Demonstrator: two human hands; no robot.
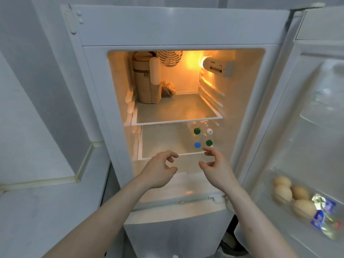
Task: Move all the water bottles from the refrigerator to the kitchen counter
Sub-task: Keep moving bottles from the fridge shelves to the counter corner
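Note:
The refrigerator (186, 30) stands open and lit inside. Several clear water bottles stand at the right of its second shelf (160, 146), seen from above by their caps: a green cap (197, 131), a white cap (209, 131), a blue cap (197, 145) and another green cap (209, 142). My left hand (160, 169) hovers in front of the shelf's front edge, fingers loosely curled, holding nothing. My right hand (214, 164) reaches just below the nearest green-capped bottle, fingers loosely curled and empty, apart from the bottles.
A tan insulated bottle (147, 81) and a dark bag (167, 89) sit at the back left of the top shelf (176, 112). The open door (307, 108) on the right holds eggs (290, 192) and packets (323, 213). A white counter (46, 211) lies to the left.

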